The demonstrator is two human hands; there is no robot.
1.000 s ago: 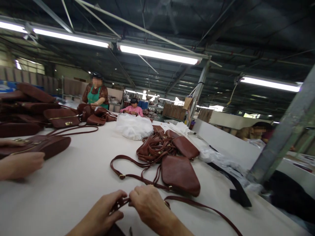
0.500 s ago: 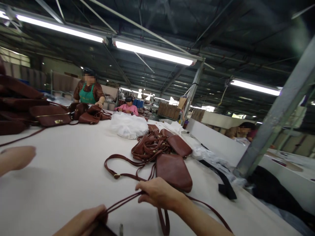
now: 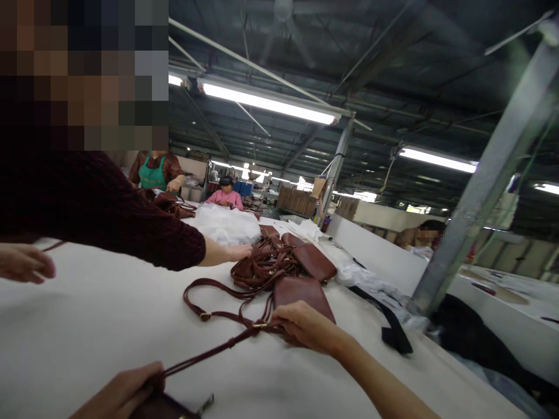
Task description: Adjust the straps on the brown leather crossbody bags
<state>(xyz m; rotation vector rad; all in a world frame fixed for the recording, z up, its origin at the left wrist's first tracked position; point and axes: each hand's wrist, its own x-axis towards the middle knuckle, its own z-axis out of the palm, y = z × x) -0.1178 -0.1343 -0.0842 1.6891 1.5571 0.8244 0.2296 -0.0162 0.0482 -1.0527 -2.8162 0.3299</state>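
My left hand (image 3: 117,393) sits at the bottom edge, closed on one end of a brown leather strap (image 3: 205,353) and a dark piece with a metal clip. The strap runs taut up to my right hand (image 3: 308,327), which pinches it at a brass buckle, resting against a brown shoulder bag (image 3: 301,291). Behind it lies a tangled heap of brown bags and straps (image 3: 273,262) on the white table (image 3: 109,314).
A co-worker's dark-sleeved arm (image 3: 131,230) reaches from the left, hand on the bag heap; another of their hands (image 3: 24,262) rests at the left edge. White plastic bags (image 3: 227,224), a black strap (image 3: 391,329), a steel post (image 3: 476,180) and seated people stand beyond.
My hands moved apart, pulling the strap taut; the right hand went forward to the bag. A co-worker leaned in from the left and reached across to the bag heap.
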